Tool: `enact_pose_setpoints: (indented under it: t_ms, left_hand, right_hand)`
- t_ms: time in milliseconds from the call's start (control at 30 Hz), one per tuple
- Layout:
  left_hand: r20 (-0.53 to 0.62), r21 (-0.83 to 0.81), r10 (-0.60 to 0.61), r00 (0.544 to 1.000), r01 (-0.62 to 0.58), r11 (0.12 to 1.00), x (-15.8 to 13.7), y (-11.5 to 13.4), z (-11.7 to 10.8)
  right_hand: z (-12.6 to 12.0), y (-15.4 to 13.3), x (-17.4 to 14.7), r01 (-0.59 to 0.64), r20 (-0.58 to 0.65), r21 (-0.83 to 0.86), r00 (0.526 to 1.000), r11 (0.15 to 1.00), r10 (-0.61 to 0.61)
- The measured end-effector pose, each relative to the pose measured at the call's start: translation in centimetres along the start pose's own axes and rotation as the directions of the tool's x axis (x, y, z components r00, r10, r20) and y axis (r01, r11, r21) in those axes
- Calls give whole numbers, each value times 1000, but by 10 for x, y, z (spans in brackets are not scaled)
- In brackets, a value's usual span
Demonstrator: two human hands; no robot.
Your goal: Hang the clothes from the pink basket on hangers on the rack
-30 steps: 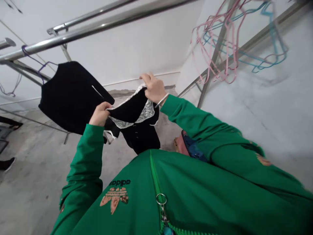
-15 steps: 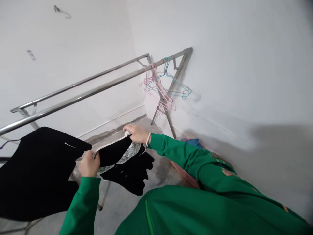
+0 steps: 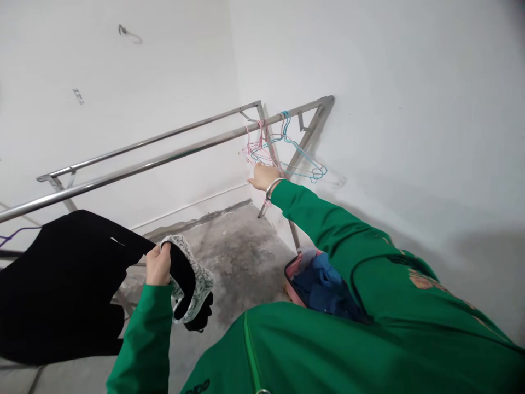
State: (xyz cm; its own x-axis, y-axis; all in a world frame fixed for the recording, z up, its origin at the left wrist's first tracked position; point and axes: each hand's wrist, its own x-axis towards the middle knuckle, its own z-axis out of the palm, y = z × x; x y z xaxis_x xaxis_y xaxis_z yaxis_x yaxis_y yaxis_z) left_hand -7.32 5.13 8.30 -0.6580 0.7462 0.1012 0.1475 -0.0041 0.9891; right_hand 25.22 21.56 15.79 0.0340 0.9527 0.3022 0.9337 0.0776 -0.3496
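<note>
My left hand (image 3: 158, 265) is closed on the edge of a black garment with white lace trim (image 3: 192, 290), which hangs bunched below and to the right of my fingers. My right hand (image 3: 264, 176), a silver bangle at its wrist, is stretched out in front of the pink hangers (image 3: 259, 143). One digit points left, and nothing shows in its grasp; the other fingers are partly hidden. Beside it, blue hangers (image 3: 309, 164) hang from the same metal rail. A larger black garment (image 3: 69, 290) hangs at the left, next to my left hand, with a purple hanger (image 3: 18, 234) at its top.
The metal drying rack (image 3: 164, 160) runs from the left towards the corner, its legs spread near the right wall. A pink basket (image 3: 292, 267) with dark blue clothes (image 3: 326, 284) stands on the concrete floor (image 3: 241, 262) at my right. A hook (image 3: 122, 29) is on the wall.
My right hand has let go of the lace-trimmed garment and moved up and right to the hangers. The garment now droops from my left hand alone. The basket has come into fuller view.
</note>
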Motion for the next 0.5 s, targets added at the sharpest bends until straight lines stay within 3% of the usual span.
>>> enact_pose_setpoints:
  t_ms: [100,267,333,433,500]
  left_hand:
    - [17,79,79,997,-80,994,2,2,-4]
    - [-27,181,127,991,-120,976,-3,3,-10]
    - [-42,120,73,996,-68,990,-7,4,-11]
    - [-32,-41,-23,999,22,999,-14,8,-12]
    - [-29,-99,-57,998,54,994,-17,13,-14]
  right_hand:
    - [15,-3,17,-18,16,111,1000,994,16]
    - [17,0,14,122,-171,345,983,931,-65]
    - [31,5,-13,184,-188,404,975,896,-115]
    - [72,14,-81,264,-178,514,963,816,-200]
    - [99,17,-127,295,-192,738,954,607,-230]
